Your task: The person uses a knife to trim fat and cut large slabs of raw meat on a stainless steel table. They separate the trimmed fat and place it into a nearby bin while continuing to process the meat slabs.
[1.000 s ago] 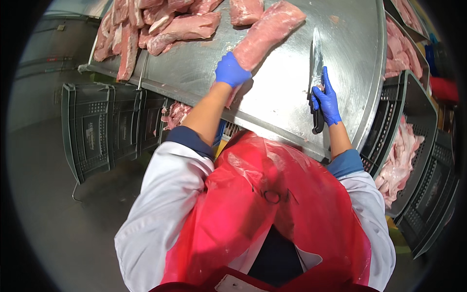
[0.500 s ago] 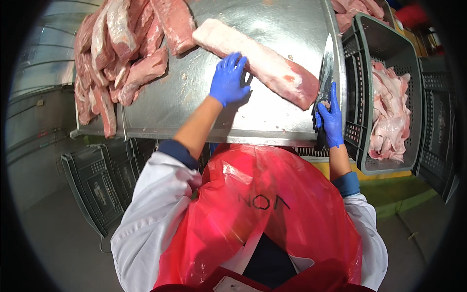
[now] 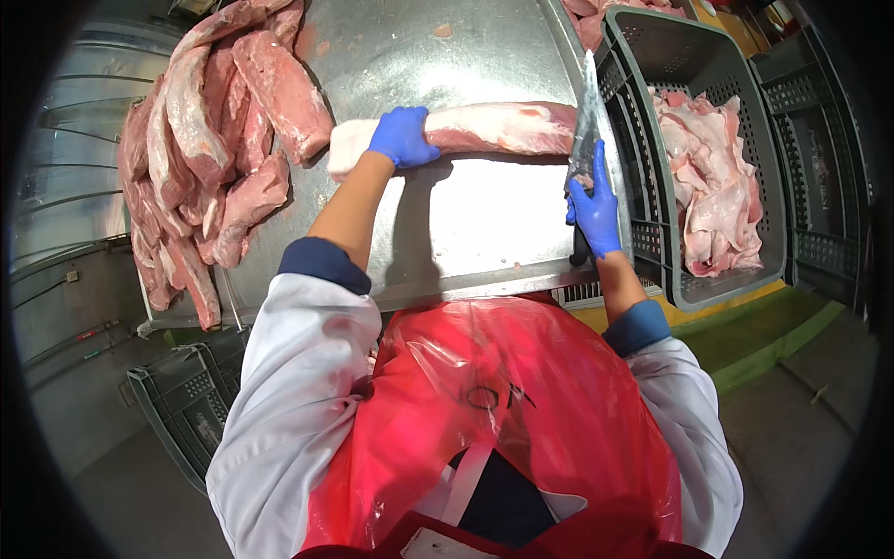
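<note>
A long pork loin (image 3: 507, 129) lies crosswise on the metal table, with pale fat on its left end and along its upper side. My blue-gloved left hand (image 3: 403, 137) grips it near that left end, fingers curled over the meat. At the loin's right end, my gloved right hand (image 3: 597, 212) is closed around the dark handle of a knife (image 3: 586, 107). The long blade points away from me, close beside or touching the meat, and the index finger lies along it.
Several loins (image 3: 191, 121) are heaped on the table's left side. Right of the metal table (image 3: 484, 233) stands a grey crate (image 3: 684, 279) holding pale meat trimmings (image 3: 712, 186). Another crate (image 3: 191, 401) is below at the left. Small scraps dot the tabletop.
My left hand has taken hold of the loin, which has turned from slanting to nearly level, its long side now tipped toward me. The knife stays in my right hand. The whole view has shifted.
</note>
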